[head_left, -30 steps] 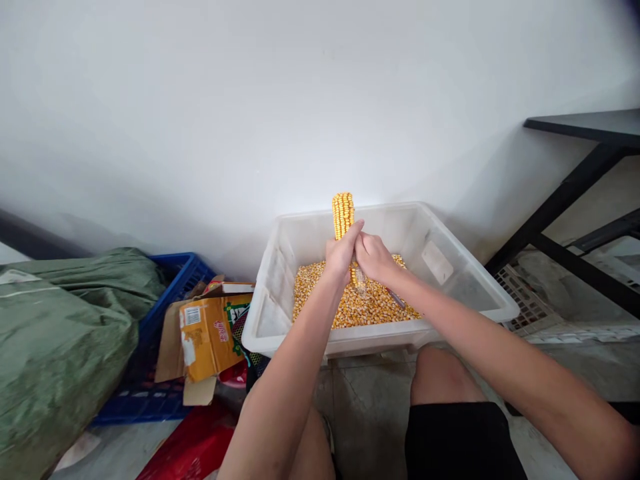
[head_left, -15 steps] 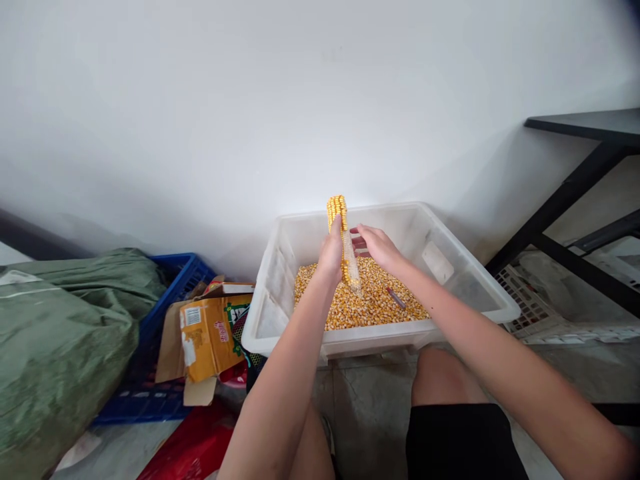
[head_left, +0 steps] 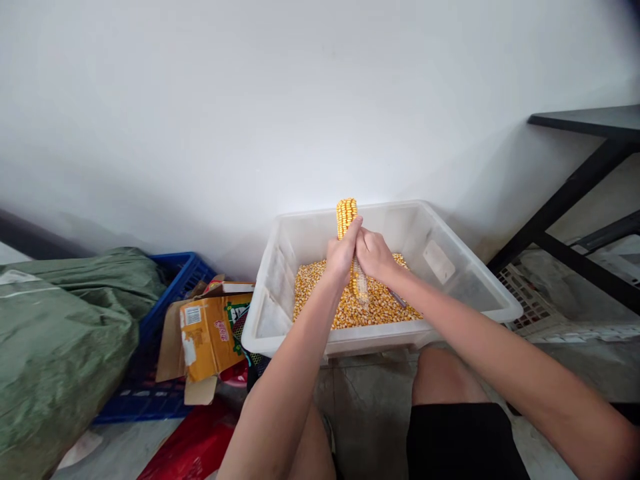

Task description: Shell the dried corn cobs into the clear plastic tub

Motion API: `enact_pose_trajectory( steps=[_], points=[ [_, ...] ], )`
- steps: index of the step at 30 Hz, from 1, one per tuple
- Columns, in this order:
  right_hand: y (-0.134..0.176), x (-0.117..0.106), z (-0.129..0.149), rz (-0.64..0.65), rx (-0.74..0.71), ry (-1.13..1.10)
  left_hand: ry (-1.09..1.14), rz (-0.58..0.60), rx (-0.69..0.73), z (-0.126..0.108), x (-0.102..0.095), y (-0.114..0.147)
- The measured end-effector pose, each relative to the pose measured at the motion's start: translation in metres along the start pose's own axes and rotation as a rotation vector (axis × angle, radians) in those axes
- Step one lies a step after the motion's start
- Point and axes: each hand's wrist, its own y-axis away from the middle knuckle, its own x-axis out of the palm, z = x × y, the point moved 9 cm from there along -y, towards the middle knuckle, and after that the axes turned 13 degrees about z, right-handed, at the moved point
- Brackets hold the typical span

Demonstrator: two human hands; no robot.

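My left hand [head_left: 343,255] is wrapped round an ear of corn [head_left: 347,212], held nearly upright above a white plastic bin [head_left: 295,345]. Yellow kernels cover the ear's upper end, while part of its lower end is bare cob. Against the ear's right side presses my right hand [head_left: 374,253], its fingers curled closed and partly hidden. Loose corn kernels [head_left: 350,313] lie in a thick layer in the bin. A thin dark tool [head_left: 398,298] rests on the kernels, partly covered by my right wrist.
Left of the bin are a torn yellow cardboard box [head_left: 210,337], a blue crate [head_left: 150,333] and a green sack [head_left: 65,340]. A black-framed table [head_left: 575,183] and a white basket [head_left: 530,300] stand on the right. Behind the bin rises a white wall [head_left: 250,113].
My right hand has moved left and down onto the ear, its fingers closing against it. My left hand and the ear have shifted slightly right, and the ear has turned.
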Motion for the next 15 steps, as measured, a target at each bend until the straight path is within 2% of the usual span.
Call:
enact_pose_trajectory(
  steps=[5, 8, 11, 13, 15],
  points=[
    [0.001, -0.004, 0.002, -0.039, -0.023, 0.024, 0.049, -0.002, -0.053, 0.002, 0.004, 0.004],
    [-0.002, 0.002, -0.013, 0.028, 0.042, -0.269, 0.086, 0.027, -0.033, 0.000, 0.005, 0.004],
    [-0.005, 0.020, -0.036, 0.157, 0.202, -0.696, 0.131, 0.172, -0.055, 0.000, 0.014, 0.002],
    [-0.006, 0.021, -0.044, 0.149, 0.233, -0.807, 0.114, 0.223, -0.060, -0.001, 0.016, 0.001],
    [-0.008, 0.015, -0.044, 0.099, 0.191, -0.785, 0.056, 0.184, -0.043, -0.002, 0.010, -0.001]
  ],
)
